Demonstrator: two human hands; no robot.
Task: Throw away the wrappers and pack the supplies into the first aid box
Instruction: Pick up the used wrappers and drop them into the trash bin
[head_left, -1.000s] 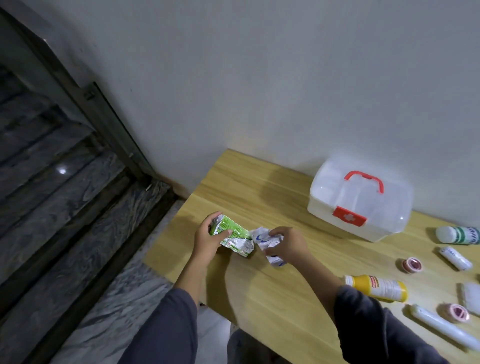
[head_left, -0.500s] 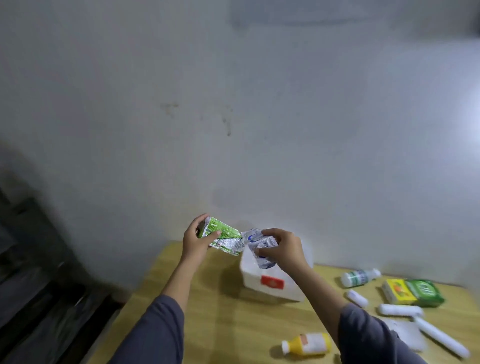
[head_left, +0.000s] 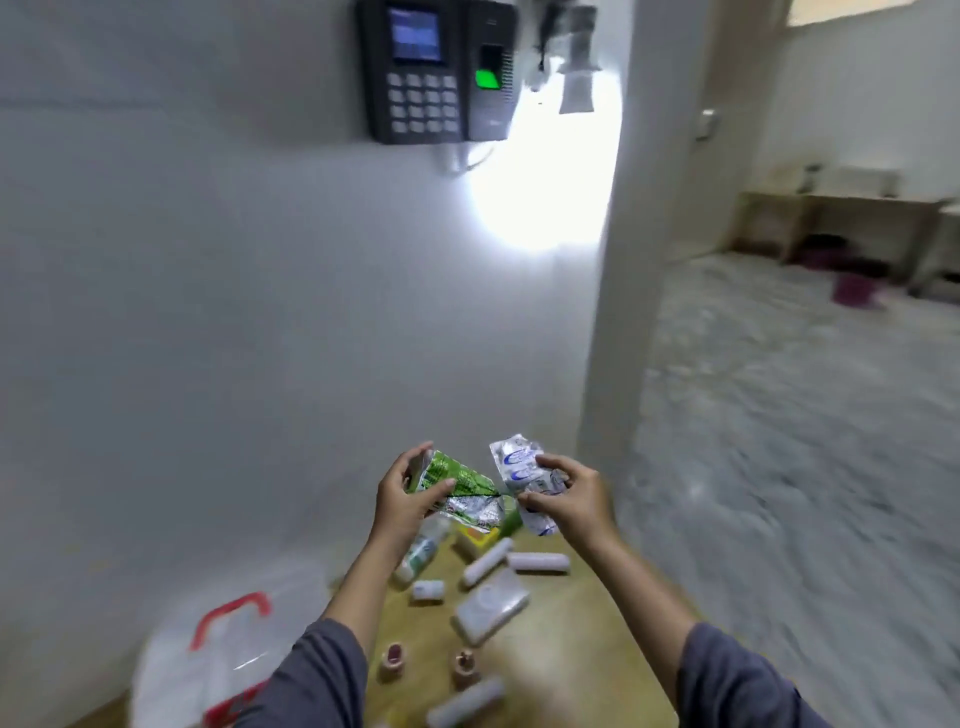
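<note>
The left hand is closed around a crumpled green wrapper, and the right hand grips a crumpled white wrapper with blue print. Both wrappers are held up in the air above the table, almost touching each other between the hands. Below on the table lie white bandage rolls, a small bottle and tape rolls. The first aid box, with red handle, stands at lower left, well apart from the hands.

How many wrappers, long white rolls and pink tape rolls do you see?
Wrappers: 2, the green wrapper and the white wrapper
Long white rolls: 3
Pink tape rolls: 2
Total: 7
</note>
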